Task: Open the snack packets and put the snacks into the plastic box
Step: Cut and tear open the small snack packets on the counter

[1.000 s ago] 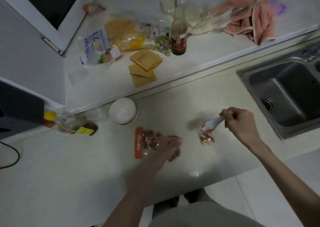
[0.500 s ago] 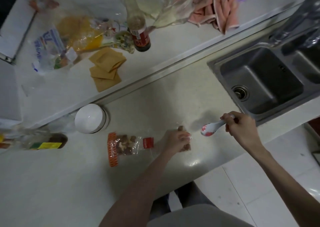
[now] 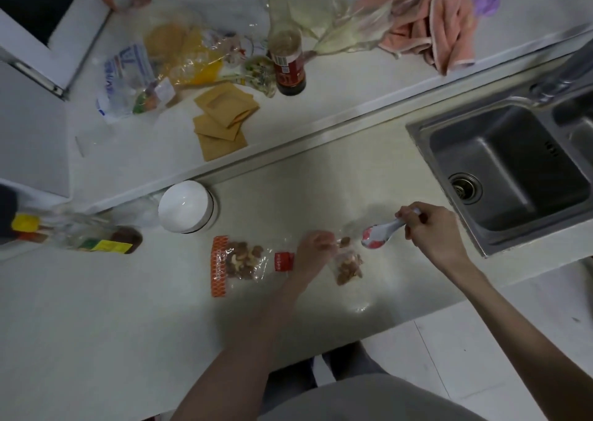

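The work is at the step of moving nuts out of a packet. On the near part of the desk [image 3: 321,180], the left hand [image 3: 316,250] has its fingers curled at the edge of a small clear container [image 3: 348,265] holding a little heap of nuts; whether this is the plastic box or a clear bag is too blurred to tell. The right hand [image 3: 430,231] grips the handle of a white and red spoon [image 3: 382,233], its bowl hanging just above and to the right of those nuts. An opened snack packet [image 3: 239,263] with an orange edge lies flat just left of the left hand, nuts still inside. A white bowl [image 3: 186,207] stands farther left. Next, I judge, the spoon must dip into the nuts while the left hand steadies the clear edge, or the pile may scatter.
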`<state>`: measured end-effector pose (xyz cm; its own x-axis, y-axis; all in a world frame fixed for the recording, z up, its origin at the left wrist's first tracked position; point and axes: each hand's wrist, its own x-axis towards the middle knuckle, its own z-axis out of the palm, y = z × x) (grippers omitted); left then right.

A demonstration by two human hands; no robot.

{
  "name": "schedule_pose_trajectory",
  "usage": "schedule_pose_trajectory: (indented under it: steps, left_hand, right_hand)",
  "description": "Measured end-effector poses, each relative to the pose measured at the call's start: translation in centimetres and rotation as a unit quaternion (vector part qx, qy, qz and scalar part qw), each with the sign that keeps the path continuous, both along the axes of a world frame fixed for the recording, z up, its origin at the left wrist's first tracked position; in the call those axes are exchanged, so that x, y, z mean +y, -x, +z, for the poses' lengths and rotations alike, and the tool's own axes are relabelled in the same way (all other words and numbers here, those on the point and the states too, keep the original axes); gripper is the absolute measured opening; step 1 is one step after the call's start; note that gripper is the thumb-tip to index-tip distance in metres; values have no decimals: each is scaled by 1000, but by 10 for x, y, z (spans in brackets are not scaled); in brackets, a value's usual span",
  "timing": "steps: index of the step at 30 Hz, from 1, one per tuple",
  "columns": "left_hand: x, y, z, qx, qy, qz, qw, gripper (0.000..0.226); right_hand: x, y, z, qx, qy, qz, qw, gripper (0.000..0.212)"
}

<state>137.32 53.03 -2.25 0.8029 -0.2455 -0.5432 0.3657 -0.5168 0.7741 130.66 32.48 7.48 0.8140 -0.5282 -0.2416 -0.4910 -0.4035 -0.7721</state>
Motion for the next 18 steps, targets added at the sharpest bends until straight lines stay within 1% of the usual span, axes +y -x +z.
schedule_pose_trajectory:
  steps: [4,7,8,10,14,18]
  left_hand:
    - [22,-1,8,-7,5,24,1000,20]
    - [58,-5,16,-14,-5,49,999,27]
    - [71,-8,22,-15,-12,60,998,29]
    - [98,-16,34,-46,-41,80,995,28]
    - [153,-29,62,-59,-32,164,984,22]
    - [206,-44,84,-170,-92,183,964,23]
  right_hand:
    - [7,-7,-1,-2,4,24,1000,26]
    - [15,-14,-1,7,-3,35,999,28]
    - [19,-17,0,11,0,43,999,29]
    - [29,-25,2,12,4,67,998,31]
    - [58,-45,6,14,-16,111,994,29]
    - [101,-66,9,30,-51,136,989,30]
